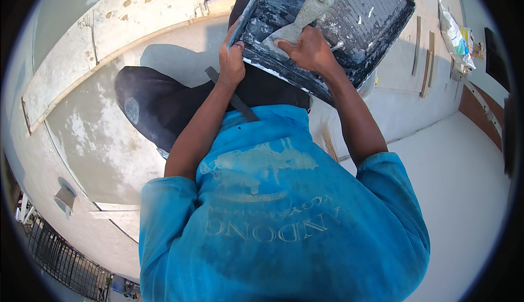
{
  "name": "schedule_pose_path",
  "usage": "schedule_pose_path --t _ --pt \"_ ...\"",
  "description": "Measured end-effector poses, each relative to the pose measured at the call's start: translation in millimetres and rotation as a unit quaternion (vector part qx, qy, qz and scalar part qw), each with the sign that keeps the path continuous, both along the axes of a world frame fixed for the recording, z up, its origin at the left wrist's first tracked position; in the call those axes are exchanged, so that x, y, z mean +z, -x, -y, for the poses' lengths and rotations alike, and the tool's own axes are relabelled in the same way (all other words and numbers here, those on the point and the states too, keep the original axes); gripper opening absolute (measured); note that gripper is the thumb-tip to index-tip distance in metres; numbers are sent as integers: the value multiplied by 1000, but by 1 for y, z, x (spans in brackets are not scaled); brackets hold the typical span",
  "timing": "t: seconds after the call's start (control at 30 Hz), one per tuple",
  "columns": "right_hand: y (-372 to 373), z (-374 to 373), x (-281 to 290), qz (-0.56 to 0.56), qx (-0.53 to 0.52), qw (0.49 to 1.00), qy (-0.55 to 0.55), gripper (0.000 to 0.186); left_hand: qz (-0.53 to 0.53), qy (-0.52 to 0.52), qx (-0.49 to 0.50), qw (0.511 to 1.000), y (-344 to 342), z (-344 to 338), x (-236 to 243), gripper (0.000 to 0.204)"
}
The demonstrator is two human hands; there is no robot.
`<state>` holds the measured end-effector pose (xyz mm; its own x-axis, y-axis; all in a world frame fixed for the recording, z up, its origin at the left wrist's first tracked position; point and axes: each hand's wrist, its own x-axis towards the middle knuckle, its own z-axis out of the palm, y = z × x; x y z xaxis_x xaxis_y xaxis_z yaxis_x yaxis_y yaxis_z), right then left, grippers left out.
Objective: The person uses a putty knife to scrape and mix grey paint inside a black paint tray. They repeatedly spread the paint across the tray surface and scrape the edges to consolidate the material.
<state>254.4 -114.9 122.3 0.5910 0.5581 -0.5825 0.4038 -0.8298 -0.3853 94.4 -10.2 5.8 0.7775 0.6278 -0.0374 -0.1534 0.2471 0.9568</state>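
A black ribbed paint tray [376, 34], smeared with whitish residue, tilts over my lap at the top of the head view. My left hand [232, 62] grips its near left rim, thumb on top and fingers partly hidden behind the wall. Inside the tray, my right hand [311, 51] is closed on a putty knife [316, 4] caked in grey. Its handle points away from me, with a hole at the end. The blade spreads toward the tray's near left corner, and my thumb presses beside it. The other fingers of that hand are mostly hidden.
A long pale board [117, 32] with brown stains curves along the left. Thin wooden strips [428, 64] and a white plastic sack [456, 37] are at the right. Straw-like bristles [328, 142] show beside my waist. A dark metal grating [63, 250] stands at lower left.
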Motion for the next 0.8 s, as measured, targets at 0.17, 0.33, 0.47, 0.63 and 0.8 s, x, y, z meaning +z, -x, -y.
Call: schedule_pose_path --t 0.17,0.33,0.47,0.63,0.8 --pt "-15 48 -13 -60 -42 987 -144 54 21 -7 -4 1000 -8 -5 7 59" --pt "3 15 3 63 -36 994 -79 52 -14 3 -9 1000 -2 -1 -10 60" --pt "11 18 3 52 28 996 -61 49 8 43 -2 999 -5 -1 -7 61" --pt "-9 10 51 -4 10 999 37 42 39 109 19 993 -4 -2 -6 63" --pt "45 32 39 47 77 933 -347 23 48 -5 32 998 -8 -15 24 60"
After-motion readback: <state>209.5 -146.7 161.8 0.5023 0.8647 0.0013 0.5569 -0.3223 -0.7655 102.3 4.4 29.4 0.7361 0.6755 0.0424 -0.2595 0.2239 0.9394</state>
